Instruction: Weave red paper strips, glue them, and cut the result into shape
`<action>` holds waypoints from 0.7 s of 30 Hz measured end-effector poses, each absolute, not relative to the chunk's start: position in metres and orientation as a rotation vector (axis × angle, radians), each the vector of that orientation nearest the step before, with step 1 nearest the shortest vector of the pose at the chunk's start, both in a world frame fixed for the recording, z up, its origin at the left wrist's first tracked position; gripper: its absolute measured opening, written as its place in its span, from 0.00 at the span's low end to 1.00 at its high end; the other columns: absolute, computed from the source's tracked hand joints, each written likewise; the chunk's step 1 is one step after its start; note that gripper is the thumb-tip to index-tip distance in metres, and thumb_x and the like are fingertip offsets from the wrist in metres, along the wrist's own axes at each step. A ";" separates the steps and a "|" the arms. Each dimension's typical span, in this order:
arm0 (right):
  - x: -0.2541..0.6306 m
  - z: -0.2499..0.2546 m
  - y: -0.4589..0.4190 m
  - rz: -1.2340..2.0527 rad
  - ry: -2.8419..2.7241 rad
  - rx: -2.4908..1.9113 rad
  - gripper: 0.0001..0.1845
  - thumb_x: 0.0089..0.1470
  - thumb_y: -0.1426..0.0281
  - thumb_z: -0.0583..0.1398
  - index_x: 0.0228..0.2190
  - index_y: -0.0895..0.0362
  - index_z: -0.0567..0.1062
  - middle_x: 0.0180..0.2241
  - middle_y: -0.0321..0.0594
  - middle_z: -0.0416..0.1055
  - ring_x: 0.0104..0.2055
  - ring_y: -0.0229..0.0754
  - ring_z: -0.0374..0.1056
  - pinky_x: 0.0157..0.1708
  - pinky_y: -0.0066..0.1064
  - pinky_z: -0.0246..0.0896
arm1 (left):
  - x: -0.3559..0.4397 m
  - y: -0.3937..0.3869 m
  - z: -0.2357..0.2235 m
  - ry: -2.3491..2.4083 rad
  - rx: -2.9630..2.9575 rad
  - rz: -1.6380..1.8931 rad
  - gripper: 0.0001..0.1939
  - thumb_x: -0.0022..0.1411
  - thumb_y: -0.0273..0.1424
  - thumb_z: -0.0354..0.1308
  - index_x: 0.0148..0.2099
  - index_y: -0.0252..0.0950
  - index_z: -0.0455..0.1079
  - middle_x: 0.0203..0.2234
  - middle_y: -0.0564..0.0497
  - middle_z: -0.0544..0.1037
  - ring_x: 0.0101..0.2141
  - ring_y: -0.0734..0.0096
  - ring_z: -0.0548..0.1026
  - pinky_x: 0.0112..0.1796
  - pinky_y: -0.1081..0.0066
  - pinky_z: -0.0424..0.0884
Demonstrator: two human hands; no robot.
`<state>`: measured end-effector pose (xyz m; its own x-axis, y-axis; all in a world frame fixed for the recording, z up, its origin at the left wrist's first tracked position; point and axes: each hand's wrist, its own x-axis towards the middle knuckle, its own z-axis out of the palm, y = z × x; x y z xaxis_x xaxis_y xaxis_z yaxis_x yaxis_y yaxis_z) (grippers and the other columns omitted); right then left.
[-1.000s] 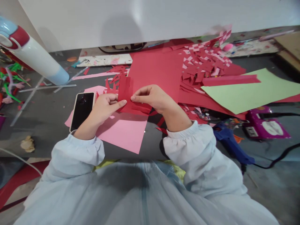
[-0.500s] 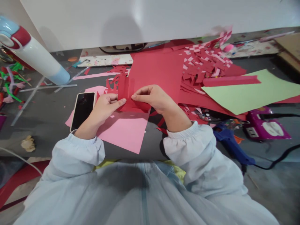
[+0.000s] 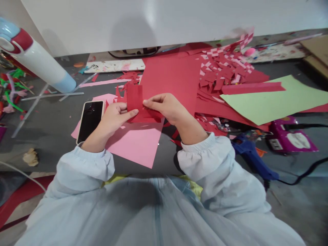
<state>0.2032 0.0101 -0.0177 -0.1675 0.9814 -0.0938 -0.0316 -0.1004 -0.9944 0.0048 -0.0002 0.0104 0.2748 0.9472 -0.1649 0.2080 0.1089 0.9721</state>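
Both of my hands meet over a small piece of cut red paper [image 3: 135,97] with upright strips. My left hand [image 3: 114,117] pinches its lower left edge between thumb and forefinger. Fingers of my right hand [image 3: 166,108] are pressed together on its right side, where horizontal red strips lie. The piece is held just above a pink sheet [image 3: 135,141] on the dark table [image 3: 46,126]. A phone [image 3: 90,119] with a dark screen lies just left of my left hand.
A large red sheet [image 3: 169,77] and a red-and-pink woven pile [image 3: 225,68] lie behind. A light green sheet [image 3: 276,99] is at the right, a blue glue gun [image 3: 252,159] and purple box [image 3: 292,136] below it. A white-blue bottle [image 3: 36,61] stands at the left.
My hands have shifted slightly to the left with the red piece, and its upright strip now stands a little straighter. Nothing else has moved.
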 end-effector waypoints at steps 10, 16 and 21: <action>0.205 -0.018 0.015 1.536 -1.144 -1.175 0.06 0.46 0.70 0.68 0.22 0.58 0.78 0.20 0.36 0.73 0.20 0.31 0.63 0.20 0.25 0.58 | 0.003 0.008 0.003 1.066 1.036 1.146 0.19 0.40 0.41 0.78 0.31 0.34 0.79 0.22 0.54 0.78 0.20 0.79 0.71 0.22 0.77 0.66; 0.199 -0.006 0.003 1.645 -1.350 -1.069 0.10 0.39 0.68 0.72 0.26 0.59 0.79 0.22 0.36 0.75 0.22 0.33 0.66 0.21 0.27 0.62 | 0.004 0.008 0.005 0.991 0.975 1.149 0.19 0.41 0.39 0.78 0.32 0.33 0.78 0.22 0.55 0.77 0.20 0.80 0.70 0.24 0.75 0.69; 0.193 -0.010 0.004 1.466 -1.263 -1.046 0.08 0.41 0.68 0.70 0.26 0.59 0.79 0.23 0.36 0.75 0.23 0.32 0.65 0.24 0.27 0.62 | 0.005 0.006 0.007 0.969 0.956 1.081 0.21 0.40 0.38 0.79 0.33 0.33 0.79 0.26 0.54 0.79 0.25 0.80 0.73 0.29 0.77 0.72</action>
<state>0.1933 0.0044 -0.0104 -0.2295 0.9725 -0.0393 -0.1051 -0.0649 -0.9923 0.0049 0.0064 0.0066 0.1858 0.9710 -0.1507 -0.2557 0.1958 0.9467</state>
